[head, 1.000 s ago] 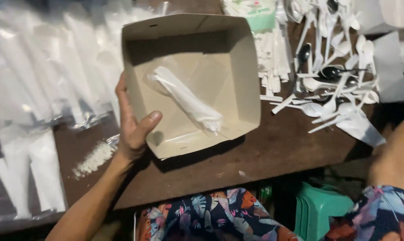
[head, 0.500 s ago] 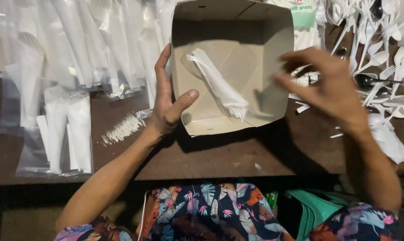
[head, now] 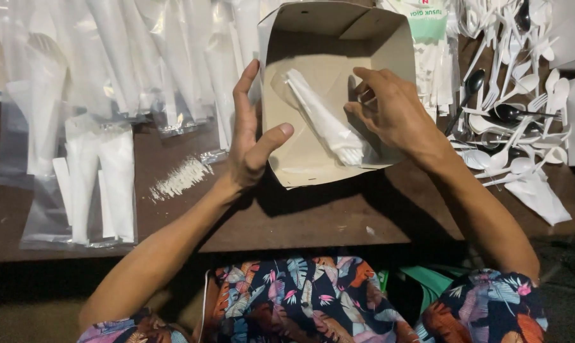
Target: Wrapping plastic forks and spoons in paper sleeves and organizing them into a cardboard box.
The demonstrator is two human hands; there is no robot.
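An open brown cardboard box is tilted up over the dark wooden table. My left hand grips its left wall, thumb inside. A white cutlery pack in clear wrap lies slantwise inside the box. My right hand reaches into the box from the right, fingers bent, beside the pack and touching the box's inner wall; it holds nothing that I can see.
Rows of clear bags with white cutlery cover the table's back left. Loose white and black plastic spoons and forks are piled at the right. A green-and-white packet stands behind the box. White crumbs lie on the table.
The box has shifted right and tilted more upright. My right hand came in from the right and moved into the box, next to the cutlery pack.
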